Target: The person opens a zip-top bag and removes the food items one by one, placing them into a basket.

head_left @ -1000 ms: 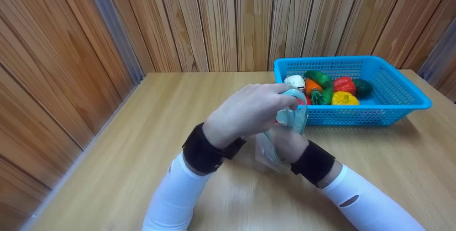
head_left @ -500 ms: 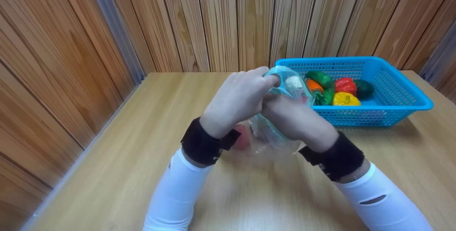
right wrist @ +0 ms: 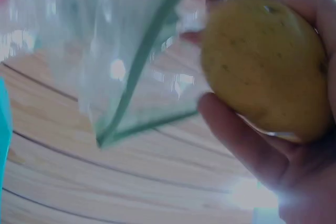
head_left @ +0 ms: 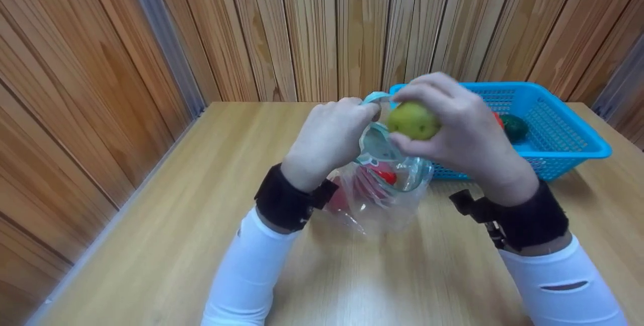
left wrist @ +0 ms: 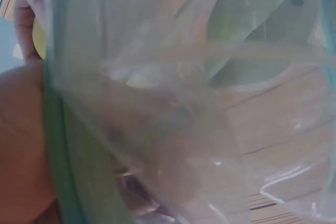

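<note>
My right hand point(head_left: 465, 125) holds a yellow-green potato point(head_left: 415, 120) with small dark pits between thumb and fingers, just above a bag's mouth. The bag is a clear plastic bag point(head_left: 385, 210) with a green-edged opening, gaping upward. At its left edge, my left hand point(head_left: 329, 140) grips the rim with curled fingers. Inside, through the film, a bright red thing point(head_left: 386, 175) and a pinkish-red round thing point(head_left: 341, 197) show. The right wrist view has the potato point(right wrist: 265, 69) close beside the bag's green edge point(right wrist: 139, 66). Film fills most of the left wrist view.
A blue perforated basket point(head_left: 563, 155) stands at the back right, partly behind my right hand. In it a dark green vegetable point(head_left: 514, 128) shows; the hand covers most other contents. Wood-panelled walls point(head_left: 312, 29) border the table point(head_left: 226, 165) at the back and left.
My right hand, earlier down in the bag's mouth, has come up and to the right with the potato. The left hand has shifted slightly left, still gripping the rim.
</note>
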Demonstrator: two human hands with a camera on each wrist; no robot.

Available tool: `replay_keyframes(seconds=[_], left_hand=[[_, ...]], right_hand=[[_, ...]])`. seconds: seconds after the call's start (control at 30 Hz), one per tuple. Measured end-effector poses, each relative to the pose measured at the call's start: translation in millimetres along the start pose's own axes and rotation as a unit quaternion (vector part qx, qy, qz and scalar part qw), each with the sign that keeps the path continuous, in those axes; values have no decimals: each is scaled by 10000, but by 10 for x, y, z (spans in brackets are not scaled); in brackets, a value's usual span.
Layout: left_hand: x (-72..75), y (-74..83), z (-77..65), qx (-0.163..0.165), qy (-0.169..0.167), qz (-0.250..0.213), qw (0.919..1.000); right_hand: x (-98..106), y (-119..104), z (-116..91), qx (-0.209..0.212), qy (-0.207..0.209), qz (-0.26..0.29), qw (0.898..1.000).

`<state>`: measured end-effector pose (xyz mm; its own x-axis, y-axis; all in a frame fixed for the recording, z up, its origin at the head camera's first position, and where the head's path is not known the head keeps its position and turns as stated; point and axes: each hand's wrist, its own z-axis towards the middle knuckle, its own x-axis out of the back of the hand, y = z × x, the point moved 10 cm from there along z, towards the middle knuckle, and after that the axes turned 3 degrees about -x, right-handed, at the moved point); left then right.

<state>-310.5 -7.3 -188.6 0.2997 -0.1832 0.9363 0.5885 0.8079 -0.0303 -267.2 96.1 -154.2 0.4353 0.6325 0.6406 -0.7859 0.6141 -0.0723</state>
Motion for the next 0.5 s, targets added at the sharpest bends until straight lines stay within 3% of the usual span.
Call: replay_keyframes(seconds=[0.1,0.27,0.37,0.5], left_hand=[[-34,-25,-13,69,-185,-108,9997],[-33,-49,-46,138,-211,-135,9996],[-24,-44,-50,134,-176,-142,9997],[-24,-29,-44,145,-246,-295,9992]], right_hand=[[88,212,-1,-366,576,-309,9972],[113,677,-49,-1306,1058,-790,9826],[93,1023,-126,-2224,915,-991,9656],[-15,1477,-305,-3500,124,-1256,9282]])
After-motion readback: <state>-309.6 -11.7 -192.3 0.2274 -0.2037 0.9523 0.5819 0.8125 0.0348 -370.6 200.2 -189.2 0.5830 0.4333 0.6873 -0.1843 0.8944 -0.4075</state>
